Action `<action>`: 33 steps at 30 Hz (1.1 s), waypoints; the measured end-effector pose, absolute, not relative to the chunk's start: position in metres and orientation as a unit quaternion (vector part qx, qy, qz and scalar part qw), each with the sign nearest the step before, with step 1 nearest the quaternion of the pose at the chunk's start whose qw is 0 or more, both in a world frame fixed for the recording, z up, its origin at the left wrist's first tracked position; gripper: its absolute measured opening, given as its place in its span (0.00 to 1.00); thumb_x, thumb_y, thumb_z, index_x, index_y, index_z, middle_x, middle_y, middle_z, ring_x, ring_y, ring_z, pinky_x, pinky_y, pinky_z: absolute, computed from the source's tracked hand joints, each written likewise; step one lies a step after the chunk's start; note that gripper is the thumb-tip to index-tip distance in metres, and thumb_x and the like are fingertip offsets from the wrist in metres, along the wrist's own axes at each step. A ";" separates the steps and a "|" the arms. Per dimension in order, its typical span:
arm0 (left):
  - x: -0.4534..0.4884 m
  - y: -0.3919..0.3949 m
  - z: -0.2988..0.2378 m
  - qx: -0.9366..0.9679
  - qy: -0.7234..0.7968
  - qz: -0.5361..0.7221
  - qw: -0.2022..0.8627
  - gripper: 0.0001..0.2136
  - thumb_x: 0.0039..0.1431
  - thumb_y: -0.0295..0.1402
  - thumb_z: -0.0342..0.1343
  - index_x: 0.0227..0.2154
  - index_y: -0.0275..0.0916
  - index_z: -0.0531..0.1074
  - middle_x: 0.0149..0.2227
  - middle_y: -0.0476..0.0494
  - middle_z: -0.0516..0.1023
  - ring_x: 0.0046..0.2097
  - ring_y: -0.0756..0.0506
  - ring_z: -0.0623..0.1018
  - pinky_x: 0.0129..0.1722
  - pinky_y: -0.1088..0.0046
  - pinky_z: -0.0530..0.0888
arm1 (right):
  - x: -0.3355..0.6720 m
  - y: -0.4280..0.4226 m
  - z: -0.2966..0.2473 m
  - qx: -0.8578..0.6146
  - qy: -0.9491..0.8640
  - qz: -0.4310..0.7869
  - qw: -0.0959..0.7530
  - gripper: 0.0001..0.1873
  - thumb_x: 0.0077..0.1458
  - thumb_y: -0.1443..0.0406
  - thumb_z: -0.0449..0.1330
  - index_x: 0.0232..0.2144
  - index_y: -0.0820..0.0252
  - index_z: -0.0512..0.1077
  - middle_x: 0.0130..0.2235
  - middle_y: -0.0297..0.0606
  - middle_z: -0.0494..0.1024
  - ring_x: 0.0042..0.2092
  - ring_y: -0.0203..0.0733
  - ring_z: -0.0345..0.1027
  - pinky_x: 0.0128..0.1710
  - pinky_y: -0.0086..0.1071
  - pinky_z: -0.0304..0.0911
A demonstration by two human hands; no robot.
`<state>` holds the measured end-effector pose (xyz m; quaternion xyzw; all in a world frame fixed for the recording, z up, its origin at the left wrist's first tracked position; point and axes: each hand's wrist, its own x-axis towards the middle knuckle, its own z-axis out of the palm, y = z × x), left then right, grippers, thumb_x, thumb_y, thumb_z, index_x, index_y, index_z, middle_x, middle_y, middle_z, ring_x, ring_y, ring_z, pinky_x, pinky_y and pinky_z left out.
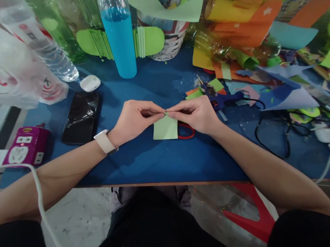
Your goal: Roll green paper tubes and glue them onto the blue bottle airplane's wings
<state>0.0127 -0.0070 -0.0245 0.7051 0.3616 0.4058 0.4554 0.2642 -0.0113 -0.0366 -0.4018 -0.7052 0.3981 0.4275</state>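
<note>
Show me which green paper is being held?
The small pale green square, pinched at its top edge between left hand and right hand; the other green pieces lie untouched farther back.

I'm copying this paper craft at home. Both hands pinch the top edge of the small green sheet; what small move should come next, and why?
Probably slide the fingertips apart along the top edge, pressing it flat. The left hand and right hand meet at one spot on the green sheet, while the rest hangs loose above the table, so only the middle looks pinched.
</note>
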 end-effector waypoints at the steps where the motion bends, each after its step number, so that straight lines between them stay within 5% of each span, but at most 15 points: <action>1: 0.012 -0.007 -0.024 0.705 0.365 0.403 0.456 0.07 0.66 0.38 0.75 0.39 0.39 0.91 0.39 0.41 0.92 0.40 0.42 0.91 0.41 0.72 0.89 | 0.264 -0.011 -0.037 -0.400 -0.705 0.399 0.429 0.07 0.61 0.56 0.78 0.40 0.49 0.93 0.38 0.37 0.92 0.33 0.46 0.85 0.30 0.38 0.80; 12: 0.012 -0.006 -0.027 0.714 0.374 0.395 0.441 0.14 0.68 0.46 0.74 0.41 0.39 0.91 0.39 0.40 0.92 0.41 0.41 0.91 0.41 0.70 0.88 | 0.263 -0.013 -0.033 -0.412 -0.704 0.399 0.418 0.09 0.63 0.56 0.77 0.41 0.52 0.92 0.38 0.38 0.92 0.34 0.45 0.85 0.32 0.37 0.81; 19: 0.011 -0.007 -0.023 0.721 0.382 0.388 0.429 0.09 0.70 0.41 0.72 0.42 0.40 0.91 0.39 0.41 0.92 0.37 0.44 0.89 0.35 0.73 0.83 | 0.262 -0.019 -0.031 -0.441 -0.706 0.378 0.406 0.12 0.65 0.52 0.75 0.41 0.53 0.92 0.33 0.37 0.90 0.30 0.42 0.80 0.27 0.34 0.74; 33: 0.012 -0.009 -0.019 0.710 0.387 0.372 0.456 0.05 0.69 0.33 0.71 0.42 0.41 0.91 0.39 0.44 0.92 0.35 0.45 0.89 0.35 0.74 0.83 | 0.262 -0.021 -0.026 -0.445 -0.684 0.427 0.390 0.05 0.65 0.61 0.75 0.42 0.50 0.92 0.40 0.38 0.92 0.38 0.47 0.88 0.39 0.37 0.84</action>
